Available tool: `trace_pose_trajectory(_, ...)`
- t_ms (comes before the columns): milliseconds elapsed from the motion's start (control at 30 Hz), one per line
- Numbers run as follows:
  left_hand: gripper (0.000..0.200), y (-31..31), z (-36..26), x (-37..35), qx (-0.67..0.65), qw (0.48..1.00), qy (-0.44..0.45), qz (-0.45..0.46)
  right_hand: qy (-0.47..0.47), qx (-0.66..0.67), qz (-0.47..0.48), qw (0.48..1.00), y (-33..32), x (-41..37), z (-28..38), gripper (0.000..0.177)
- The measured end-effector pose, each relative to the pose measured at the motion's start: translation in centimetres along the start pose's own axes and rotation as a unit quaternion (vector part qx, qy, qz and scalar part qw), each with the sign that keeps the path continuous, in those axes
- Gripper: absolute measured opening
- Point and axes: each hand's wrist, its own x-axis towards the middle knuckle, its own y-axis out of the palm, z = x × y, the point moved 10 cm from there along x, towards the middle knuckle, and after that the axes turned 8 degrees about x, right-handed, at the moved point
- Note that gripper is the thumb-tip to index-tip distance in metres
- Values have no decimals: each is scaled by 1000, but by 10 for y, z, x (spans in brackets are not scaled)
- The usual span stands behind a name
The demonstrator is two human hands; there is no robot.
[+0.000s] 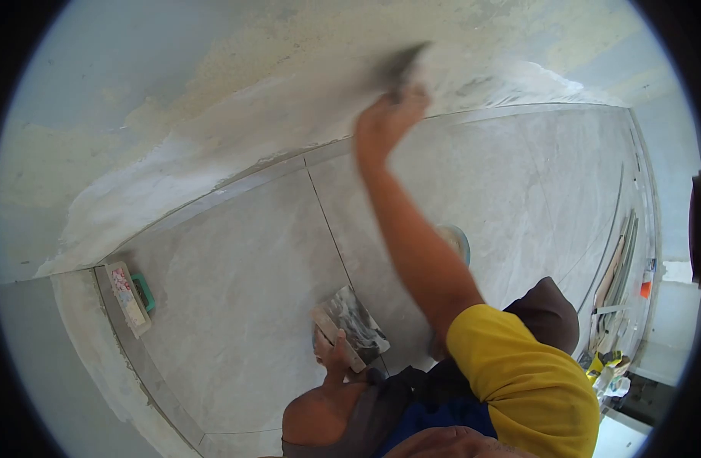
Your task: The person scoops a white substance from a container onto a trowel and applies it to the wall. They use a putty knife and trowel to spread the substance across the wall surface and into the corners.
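My right hand (392, 118) is raised at the wall (289, 99), closed round the handle of a dark putty knife (404, 67) that is blurred by motion. The blade lies over a smeared patch of pale plaster (137, 179) low on the wall. Down by my knee, my left hand (335, 353) grips a flat plaster board (354, 324). White and grey paste is smeared across the board's dark face, and a lighter strip runs along its near edge.
A float with a green handle (143, 291) rests on the tiled floor (236, 305) near the left corner. Long strips (614, 282), an orange-labelled tube (647, 279) and assorted bags (610, 370) lie along the right wall. A round object (456, 243) shows partly behind my right arm.
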Motion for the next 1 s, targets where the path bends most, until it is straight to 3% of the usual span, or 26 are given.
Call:
trace_pose_trajectory(67,66,2,-2,0,-3,1000,-2,2,74,86,127,985,24,-42,63,60)
trace_pose_trajectory(100,65,4,0,2,-28,1000,4,6,37,98,163,981,32,-72,93,67)
trace_pose_trajectory(167,65,5,6,1,-49,999,10,10,50,146,275,949,37,-111,124,67)
trace_pose_trajectory(267,64,6,8,4,-97,995,33,4,17,219,303,927,21,-112,117,65)
trace_pose_trajectory(367,60,11,10,5,-63,996,50,36,-52,125,193,972,-9,-52,36,51)
trace_pose_trajectory(400,60,11,8,4,-81,995,48,40,96,257,149,950,-2,-39,-42,46)
trace_pose_trajectory(433,60,11,4,4,-100,993,47,43,-42,44,109,992,-30,11,-31,47)
trace_pose_trajectory(467,60,10,0,3,-100,993,48,45,-95,-36,70,992,-42,44,-40,49)
trace_pose_trajectory(533,59,6,-2,2,-57,998,27,30,-66,21,14,998,-57,87,-74,56)
trace_pose_trajectory(633,59,7,2,3,-21,999,23,40,-116,-39,57,991,-30,85,-94,69)
trace_pose_trajectory(733,59,9,-2,3,-59,996,37,56,-62,-54,171,982,-15,14,-106,65)
trace_pose_trajectory(767,59,12,-2,3,-58,996,39,57,-62,-55,169,982,-26,0,-108,65)
trace_pose_trajectory(833,60,11,5,4,-84,995,37,37,-36,70,217,973,-33,-23,-110,63)
trace_pose_trajectory(867,60,11,7,7,-82,995,39,35,-35,72,216,973,-33,-16,-113,63)
trace_pose_trajectory(933,61,12,13,6,-91,995,36,33,-54,-27,67,996,-62,25,-127,59)
trace_pose_trajectory(1000,61,10,12,4,-70,996,37,39,108,-10,16,994,-66,67,-175,52)
